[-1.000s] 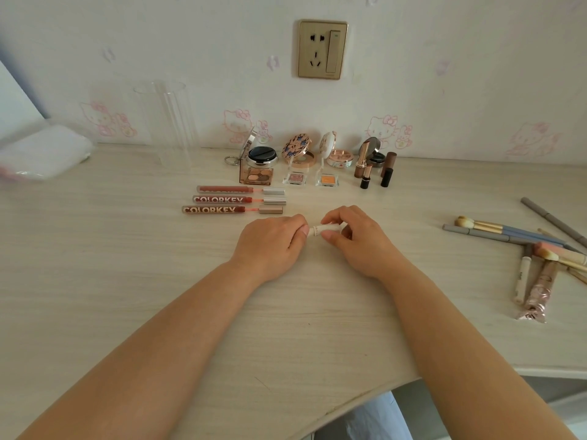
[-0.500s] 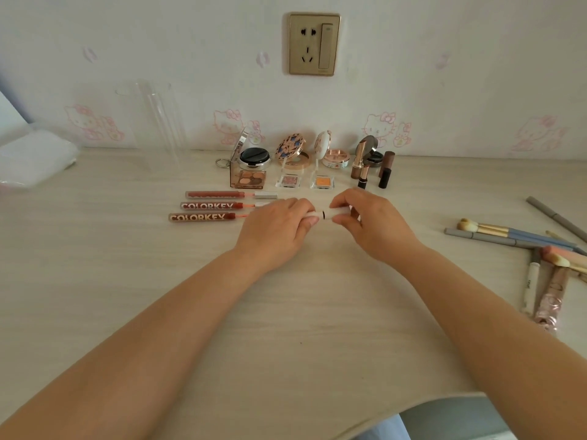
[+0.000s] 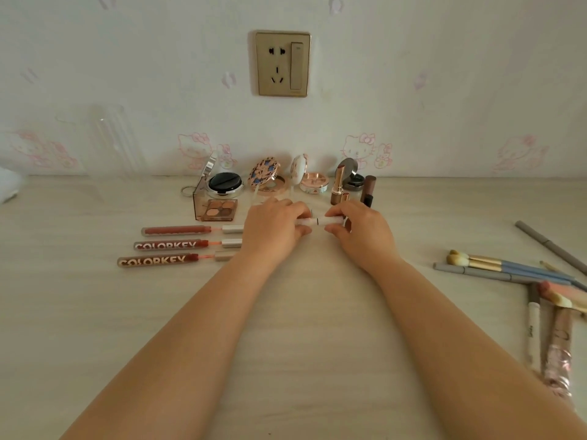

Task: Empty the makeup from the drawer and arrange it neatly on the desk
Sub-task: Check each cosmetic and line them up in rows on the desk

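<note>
While both hands work above the surface (image 3: pixel 301 328), the left grip (image 3: pixel 273 227) and right grip (image 3: pixel 359 228) each pinch an end of a white tube (image 3: pixel 319 221), held level just before the compacts (image 3: pixel 268 177).

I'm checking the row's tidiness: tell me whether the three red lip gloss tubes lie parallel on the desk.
Yes, the three red lip gloss tubes lie side by side on the desk, all with caps pointing right.
</note>
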